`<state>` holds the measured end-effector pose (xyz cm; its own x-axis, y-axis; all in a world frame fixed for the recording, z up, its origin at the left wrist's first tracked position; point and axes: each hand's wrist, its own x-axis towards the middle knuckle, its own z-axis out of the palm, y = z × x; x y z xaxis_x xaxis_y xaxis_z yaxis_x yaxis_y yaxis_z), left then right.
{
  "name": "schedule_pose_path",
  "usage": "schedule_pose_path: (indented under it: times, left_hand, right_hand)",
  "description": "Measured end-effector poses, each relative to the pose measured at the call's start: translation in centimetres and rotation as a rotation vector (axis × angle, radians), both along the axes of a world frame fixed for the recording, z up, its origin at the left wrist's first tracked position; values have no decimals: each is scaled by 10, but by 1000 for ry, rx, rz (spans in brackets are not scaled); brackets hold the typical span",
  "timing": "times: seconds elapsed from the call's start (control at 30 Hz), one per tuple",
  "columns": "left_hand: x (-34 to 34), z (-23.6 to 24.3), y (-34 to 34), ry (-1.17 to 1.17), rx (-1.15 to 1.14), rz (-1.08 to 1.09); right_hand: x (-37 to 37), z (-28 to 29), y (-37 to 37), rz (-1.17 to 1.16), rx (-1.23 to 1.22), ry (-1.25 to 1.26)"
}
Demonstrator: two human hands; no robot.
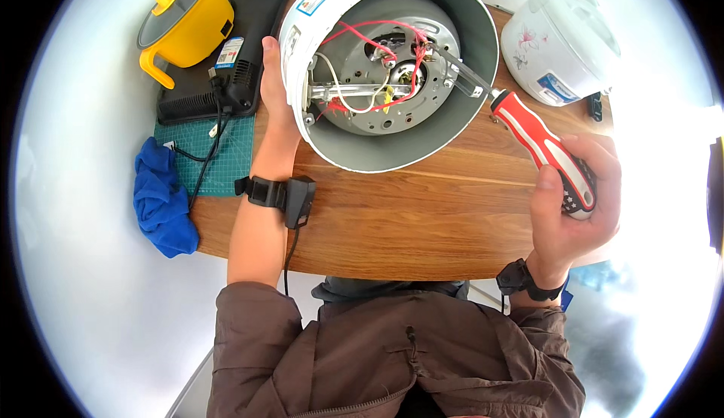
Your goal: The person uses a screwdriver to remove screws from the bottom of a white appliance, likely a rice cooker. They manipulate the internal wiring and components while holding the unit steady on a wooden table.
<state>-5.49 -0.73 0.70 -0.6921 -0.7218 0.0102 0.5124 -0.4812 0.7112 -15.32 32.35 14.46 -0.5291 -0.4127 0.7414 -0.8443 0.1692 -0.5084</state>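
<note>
From where I stood, the right hand point(584, 199) was closed round a red-and-white screwdriver point(532, 133), right of centre, its shaft reaching inside the white appliance shell point(356, 63) at upper centre. The left hand point(277, 90) braced the shell's left side, thumb up, its fingers hidden, so how far it was open I couldn't tell. Labels too small to read marked the shell, the flowered cooker point(554, 41) upper right and the black casing point(256, 22) upper left.

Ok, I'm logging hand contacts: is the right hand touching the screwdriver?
Touching. The head view shows the right hand around the handle of the screwdriver, thumb against one side and a finger against the other.
</note>
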Motion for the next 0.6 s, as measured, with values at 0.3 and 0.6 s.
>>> schedule_pose_path:
  times: [0.3,0.6]
  left_hand:
    - [-2,0,1,-136,-128,125]
    - [-3,0,1,-86,-147,110]
  right_hand:
    - [0,-2,2,28,13,-31]
    - [-4,-4,3,36,18,31]
